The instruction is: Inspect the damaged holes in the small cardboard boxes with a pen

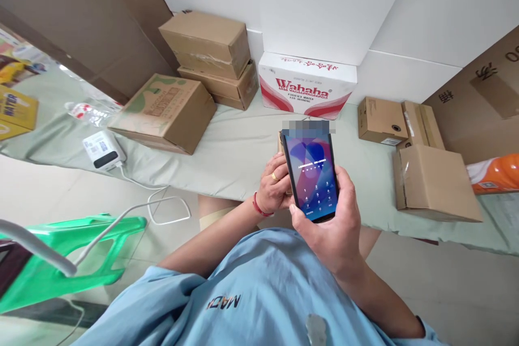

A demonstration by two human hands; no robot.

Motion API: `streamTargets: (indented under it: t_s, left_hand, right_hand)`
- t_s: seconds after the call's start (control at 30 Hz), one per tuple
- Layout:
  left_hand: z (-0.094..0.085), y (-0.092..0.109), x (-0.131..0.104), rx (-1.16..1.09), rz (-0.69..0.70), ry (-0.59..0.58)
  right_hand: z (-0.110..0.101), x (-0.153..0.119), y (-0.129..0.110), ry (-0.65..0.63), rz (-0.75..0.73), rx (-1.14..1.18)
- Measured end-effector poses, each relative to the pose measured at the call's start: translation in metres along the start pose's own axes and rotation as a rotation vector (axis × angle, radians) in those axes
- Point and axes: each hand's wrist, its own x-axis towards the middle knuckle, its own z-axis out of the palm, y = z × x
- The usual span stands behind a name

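Note:
My right hand (340,227) grips a dark smartphone (314,173) from below, its thumb at the lower left corner and its fingers along the right edge. The lit screen shows a number keypad with a row of small circles above it. Partly behind the phone is my left hand (273,186), with a ring on one finger and a red cord at the wrist. Its fingers are curled together near a brown edge (280,142), perhaps cardboard; most of that thing is hidden by the phone.
Beyond the hands, a white-and-red Wahaha water carton (308,86) stands on a cloth-covered surface (239,157). Cardboard boxes (166,113) are at left, more boxes (438,184) at right. A white device (104,150) trails a cable past a green stool (109,232).

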Motion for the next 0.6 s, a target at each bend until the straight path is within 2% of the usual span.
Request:
streamTargets:
  t_s: [0.27,0.4,0.5,0.6]
  left_hand:
    - [0.000,0.003,0.003,-0.010,0.029,0.035]
    - [-0.002,0.008,0.007,0.022,0.055,0.046]
    - [-0.009,0.011,0.012,0.051,0.060,0.018]
    - [-0.027,0.007,0.012,0.067,0.061,-0.042]
  right_hand:
    - [0.000,-0.002,-0.001,-0.006,0.020,0.033]
    - [-0.009,-0.001,0.009,0.013,0.103,0.125]
    - [-0.027,0.006,0.040,0.137,0.207,0.141]
    - [-0.048,0.010,0.094,0.263,0.303,-0.025]
